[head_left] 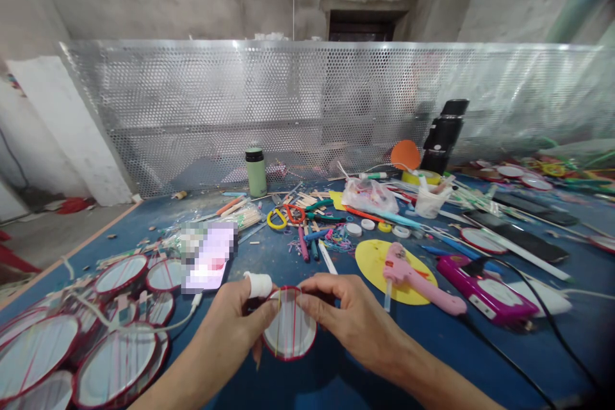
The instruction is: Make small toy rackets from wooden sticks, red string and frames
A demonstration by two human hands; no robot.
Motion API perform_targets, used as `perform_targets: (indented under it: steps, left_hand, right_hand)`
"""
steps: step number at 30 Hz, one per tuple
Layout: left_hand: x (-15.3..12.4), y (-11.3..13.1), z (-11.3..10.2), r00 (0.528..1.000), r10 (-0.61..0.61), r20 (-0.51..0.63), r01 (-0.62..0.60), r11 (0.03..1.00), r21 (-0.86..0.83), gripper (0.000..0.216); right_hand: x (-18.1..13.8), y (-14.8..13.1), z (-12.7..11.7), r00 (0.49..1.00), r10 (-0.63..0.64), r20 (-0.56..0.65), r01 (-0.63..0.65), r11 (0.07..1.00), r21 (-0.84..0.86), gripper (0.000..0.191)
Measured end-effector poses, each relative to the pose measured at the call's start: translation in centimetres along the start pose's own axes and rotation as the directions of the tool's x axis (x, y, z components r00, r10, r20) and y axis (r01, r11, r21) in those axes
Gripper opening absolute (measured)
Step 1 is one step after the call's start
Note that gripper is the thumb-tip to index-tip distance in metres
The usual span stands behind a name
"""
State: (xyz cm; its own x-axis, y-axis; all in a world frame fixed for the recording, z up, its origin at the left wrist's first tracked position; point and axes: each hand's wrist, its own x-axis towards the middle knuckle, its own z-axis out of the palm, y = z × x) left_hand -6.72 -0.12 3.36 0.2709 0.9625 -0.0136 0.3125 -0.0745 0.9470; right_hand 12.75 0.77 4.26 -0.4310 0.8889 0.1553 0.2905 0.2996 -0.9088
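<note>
In the lower middle of the head view is a small red-rimmed round disc (284, 341) with a pale face. Red and yellow bands run across it from top to bottom. My left hand (230, 320) pinches its left edge, with a white wrap (260, 284) around one finger. At the upper right edge, the thumb and fingers of my right hand (353, 307) close on the disc. Similar red-rimmed discs (118, 362) lie piled left of my left arm. Just beyond my left hand stands a phone (216, 259) with a lit, blurred screen and a white cable.
A pink glue gun (408, 278) rests on a yellow oval sheet (372, 256) to the right, beside a purple device (485, 288) with a black cord. Farther back are scissors (276, 219), wooden sticks, a green bottle (255, 173) and a black flask (442, 138). A perforated metal screen (216, 102) borders the table.
</note>
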Motion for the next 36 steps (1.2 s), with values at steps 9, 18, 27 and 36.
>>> perform_targets:
  steps: [9,18,27,36]
  left_hand:
    - [0.1,-0.6,0.1,1.0,0.012,-0.01,-0.012,0.999,-0.03,0.027]
    - [0.1,-0.2,0.5,1.0,0.003,0.028,0.0,0.995,-0.102,0.027]
    - [0.2,-0.4,0.3,1.0,0.029,0.008,-0.027,0.983,-0.183,0.029]
    - [0.8,-0.4,0.1,0.996,0.024,-0.08,-0.039,0.981,-0.19,0.029]
  right_hand:
    - [0.1,0.2,-0.1,1.0,-0.003,0.01,0.004,0.998,-0.064,0.027]
    - [-0.1,-0.4,0.3,0.998,-0.019,-0.057,0.006,0.974,-0.225,0.011]
    - [-0.1,0.0,-0.4,0.997,0.063,-0.047,-0.066,0.995,-0.071,0.009]
    - [0.5,0.6,-1.2,0.995,-0.002,-0.096,0.004,1.0,0.03,0.025]
